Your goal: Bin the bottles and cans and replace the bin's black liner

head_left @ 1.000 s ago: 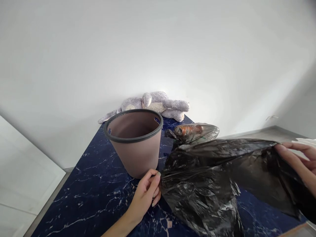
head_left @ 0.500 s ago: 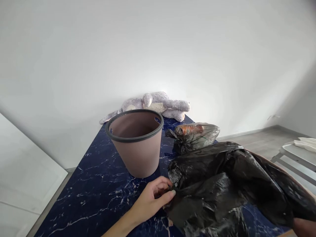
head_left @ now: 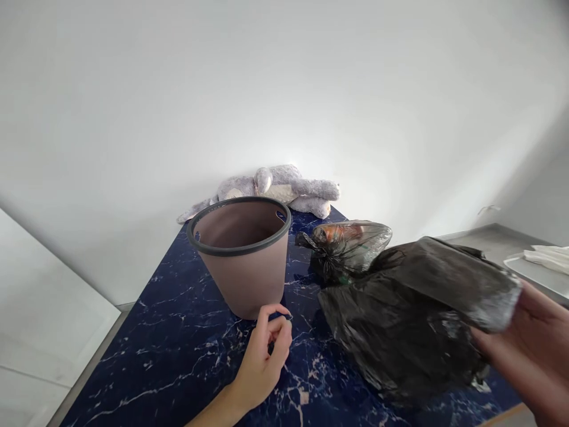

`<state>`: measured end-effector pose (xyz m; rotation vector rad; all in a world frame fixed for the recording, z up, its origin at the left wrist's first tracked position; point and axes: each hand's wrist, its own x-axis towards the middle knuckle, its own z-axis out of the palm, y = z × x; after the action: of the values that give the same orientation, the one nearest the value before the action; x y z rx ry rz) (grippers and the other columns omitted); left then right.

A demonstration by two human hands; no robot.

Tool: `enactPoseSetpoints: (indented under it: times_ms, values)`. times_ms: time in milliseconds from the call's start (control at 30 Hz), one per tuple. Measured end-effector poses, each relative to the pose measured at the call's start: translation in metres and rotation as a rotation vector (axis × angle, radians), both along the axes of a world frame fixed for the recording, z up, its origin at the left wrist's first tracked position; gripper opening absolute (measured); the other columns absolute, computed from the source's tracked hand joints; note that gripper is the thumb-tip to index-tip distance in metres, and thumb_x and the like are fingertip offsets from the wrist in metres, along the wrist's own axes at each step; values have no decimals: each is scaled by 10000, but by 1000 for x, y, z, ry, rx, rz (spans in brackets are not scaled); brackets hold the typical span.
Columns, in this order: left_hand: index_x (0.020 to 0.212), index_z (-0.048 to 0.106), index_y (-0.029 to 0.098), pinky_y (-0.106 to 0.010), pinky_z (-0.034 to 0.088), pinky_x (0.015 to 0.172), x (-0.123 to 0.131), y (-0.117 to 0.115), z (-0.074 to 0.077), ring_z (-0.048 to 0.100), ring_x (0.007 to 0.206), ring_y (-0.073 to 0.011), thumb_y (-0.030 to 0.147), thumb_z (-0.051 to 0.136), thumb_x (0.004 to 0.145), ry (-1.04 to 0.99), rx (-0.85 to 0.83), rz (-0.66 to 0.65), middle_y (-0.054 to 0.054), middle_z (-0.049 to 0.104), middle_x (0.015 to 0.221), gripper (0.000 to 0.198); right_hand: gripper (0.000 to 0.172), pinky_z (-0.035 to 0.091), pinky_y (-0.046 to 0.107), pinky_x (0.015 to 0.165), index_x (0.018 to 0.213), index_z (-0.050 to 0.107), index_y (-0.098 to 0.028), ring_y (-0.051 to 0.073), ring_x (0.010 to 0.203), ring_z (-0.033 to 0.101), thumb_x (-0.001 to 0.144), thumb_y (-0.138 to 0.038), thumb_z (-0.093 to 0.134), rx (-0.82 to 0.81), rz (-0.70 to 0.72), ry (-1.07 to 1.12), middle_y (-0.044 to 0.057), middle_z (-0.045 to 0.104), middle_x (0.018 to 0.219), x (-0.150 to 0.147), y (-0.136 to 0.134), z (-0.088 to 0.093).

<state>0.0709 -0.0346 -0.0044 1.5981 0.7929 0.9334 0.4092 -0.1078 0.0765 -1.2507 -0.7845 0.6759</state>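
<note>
My left hand (head_left: 262, 362) rests above the tabletop, just in front of the bin, its fingers curled in loosely toward the thumb with nothing visible in them. At the right, my right hand (head_left: 528, 350) grips a black plastic garbage bag (head_left: 400, 320). Part of the bag drapes over the fingers and hides them; the rest spreads crumpled over the table. A brownish-pink bin (head_left: 249, 279) with a dark grey rim and handle cut-outs stands upright left of the bag, its visible interior bare. Behind the black bag lies a tied, see-through dark bag (head_left: 351, 243) with orange and green contents.
A grey plush toy (head_left: 284, 184) lies along the table's far end against the white wall. The table (head_left: 178, 344) has a dark blue marbled top. On the right, a white cloth (head_left: 549, 256) lies on a light surface. A white panel (head_left: 44, 320) stands at the left.
My left hand has let go of the black garbage bag and moved left toward the bin. My right hand has come further into view, and the bag has shifted and spread out differently.
</note>
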Motion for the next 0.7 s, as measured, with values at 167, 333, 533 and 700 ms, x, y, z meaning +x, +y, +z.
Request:
enactPoseSetpoints:
  times_ms: [167, 333, 533, 700]
  values:
    - [1220, 514, 283, -322, 479, 758, 17, -7, 22, 586, 820, -183, 299, 557, 1067, 222, 473, 28, -28, 598, 957, 161, 259, 672, 324, 876, 1116, 835, -314, 322, 1289, 669, 911, -419, 715, 49, 170, 477, 61, 684, 1425, -37, 6, 15]
    - [1420, 497, 310, -443, 486, 1047, 56, -5, 76, 561, 1282, -314, 301, 797, 929, 148, 793, 207, -136, 565, 1365, 576, 302, 666, 408, 935, 1221, 790, -338, 329, 1294, 663, 973, -469, 678, 91, 444, 432, 46, 698, 1399, -61, 7, 30]
    - [789, 649, 213, -276, 449, 616, 72, 5, 139, 597, 666, -169, 293, 567, 1044, 72, 482, 167, -9, 654, 720, 279, 344, 601, 493, 1043, 1256, 700, -337, 328, 1411, 560, 1044, -558, 543, 79, 520, 195, 46, 611, 1502, -64, 6, 28]
    - [658, 548, 212, -237, 389, 502, 74, 10, 172, 524, 486, -119, 254, 525, 1010, -4, 348, 160, 33, 576, 550, 355, 705, 533, 465, 1116, 1502, 434, -401, 298, 1408, 547, 901, -564, 765, 23, 318, -367, 47, 522, 1575, -59, -9, 5]
